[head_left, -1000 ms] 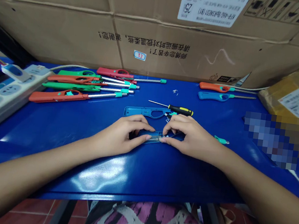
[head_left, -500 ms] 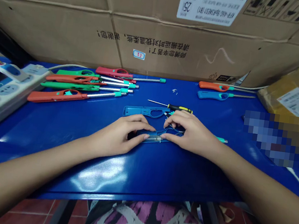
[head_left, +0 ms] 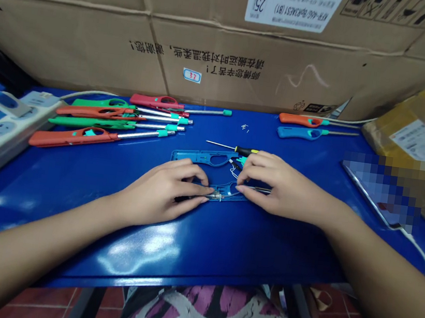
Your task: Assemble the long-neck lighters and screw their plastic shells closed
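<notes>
An opened half of a blue lighter casing lies on the table between my hands, its inner side up. My left hand has thumb and fingers closed on its left end, around a silver inner part with a pale fitting. My right hand is closed at the other end, thumb and index fingertip together by the trigger loop; anything small between them is hidden. Another blue casing half rests just behind. A teal piece and thin white wire sit by my right fingers. A black-and-yellow screwdriver is partly covered by that hand.
Several red, orange and green lighters lie at the left, near a white power strip. An orange lighter and a blue lighter are at the back right. A phone, a yellow-taped parcel and a cardboard box border the table.
My left fingers have drawn closer together over the silver part. My right hand has moved slightly right along the casing, uncovering more of its trigger loop. The whole view has shifted a little.
</notes>
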`<state>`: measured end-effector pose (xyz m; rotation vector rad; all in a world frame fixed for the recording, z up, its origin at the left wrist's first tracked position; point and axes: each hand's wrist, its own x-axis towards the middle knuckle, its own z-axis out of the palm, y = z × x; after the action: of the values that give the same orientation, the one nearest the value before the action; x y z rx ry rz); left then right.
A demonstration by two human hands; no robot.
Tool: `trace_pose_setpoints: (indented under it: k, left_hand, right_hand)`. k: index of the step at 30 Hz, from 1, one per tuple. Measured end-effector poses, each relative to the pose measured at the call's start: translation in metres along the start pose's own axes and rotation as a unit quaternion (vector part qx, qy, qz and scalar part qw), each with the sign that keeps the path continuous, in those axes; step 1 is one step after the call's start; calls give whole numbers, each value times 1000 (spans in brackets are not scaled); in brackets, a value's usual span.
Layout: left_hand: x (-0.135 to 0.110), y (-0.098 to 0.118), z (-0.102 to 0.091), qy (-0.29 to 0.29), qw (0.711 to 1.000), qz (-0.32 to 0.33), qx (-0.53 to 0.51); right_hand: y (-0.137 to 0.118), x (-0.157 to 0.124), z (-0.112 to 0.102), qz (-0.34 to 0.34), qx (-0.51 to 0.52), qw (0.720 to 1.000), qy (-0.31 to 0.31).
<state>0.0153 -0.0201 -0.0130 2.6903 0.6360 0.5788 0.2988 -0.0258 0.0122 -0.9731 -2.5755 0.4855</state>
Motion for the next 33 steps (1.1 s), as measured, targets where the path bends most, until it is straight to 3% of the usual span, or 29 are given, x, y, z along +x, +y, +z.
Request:
trace_pose_setpoints:
  k: [4, 10, 16, 21, 33]
  left_hand:
    - [0, 3, 1, 4, 1000, -16, -1]
    - [2, 7, 1, 3, 999, -33, -15]
    - [2, 7, 1, 54, 998, -3, -26]
    - [1, 7, 0, 107, 992, 71, -21]
    - [1, 6, 0, 111, 990, 80, -19]
  right_hand:
    - [-1, 0, 11, -17, -11, 999, -46]
    - [-3, 2, 18, -20, -8, 1000, -22]
    - [-6, 3, 20, -9, 20, 1000, -21]
    - [-8, 4, 24, 16, 73, 997, -29]
    - [-10, 6, 23, 45, 138, 989, -21]
